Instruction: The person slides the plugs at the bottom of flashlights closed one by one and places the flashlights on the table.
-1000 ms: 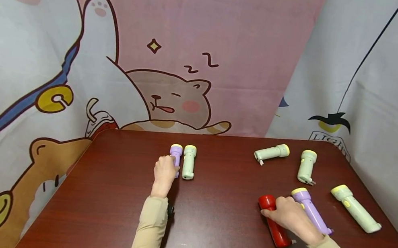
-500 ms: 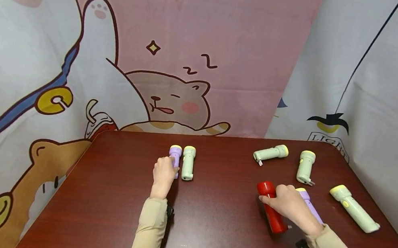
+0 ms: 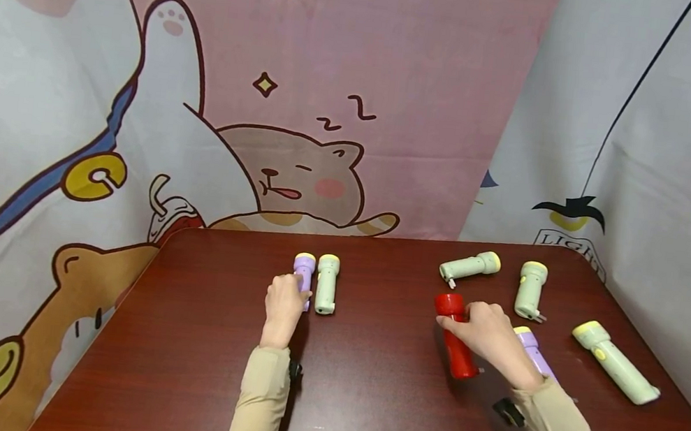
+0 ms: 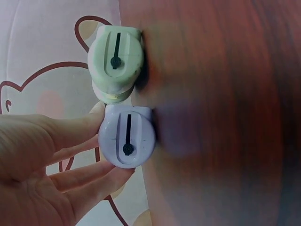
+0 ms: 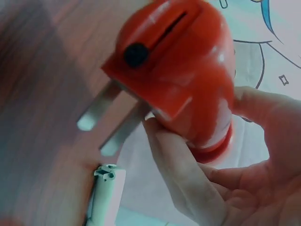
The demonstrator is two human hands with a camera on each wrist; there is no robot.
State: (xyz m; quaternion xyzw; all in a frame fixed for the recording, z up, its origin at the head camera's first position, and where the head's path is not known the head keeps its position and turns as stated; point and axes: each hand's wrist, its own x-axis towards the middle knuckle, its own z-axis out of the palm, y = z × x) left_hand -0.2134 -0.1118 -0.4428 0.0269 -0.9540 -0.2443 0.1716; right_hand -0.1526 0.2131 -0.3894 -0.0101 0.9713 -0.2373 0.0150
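Note:
My left hand (image 3: 283, 309) holds a purple flashlight (image 3: 305, 264) at the table's far middle, thumb on one side and fingers on the other. The slotted end of that purple flashlight (image 4: 127, 136) faces the left wrist camera. Close beside it lies a pale green flashlight (image 3: 327, 284). On the right, my right hand (image 3: 491, 337) grips a red flashlight (image 3: 459, 350) slightly above the table. Two metal plug prongs (image 5: 124, 127) stick out of the red flashlight's end in the right wrist view. Partly hidden behind my right hand is another purple flashlight (image 3: 534, 349).
Three more pale green flashlights lie on the right: one at the back (image 3: 470, 266), a second near the back corner (image 3: 530, 290), and a third along the right edge (image 3: 616, 363). The brown table (image 3: 190, 368) meets a printed cloth backdrop (image 3: 432, 112).
My right hand has raised the red flashlight and carried it left and farther from me, away from the purple one. My left hand has stayed in place on its purple flashlight.

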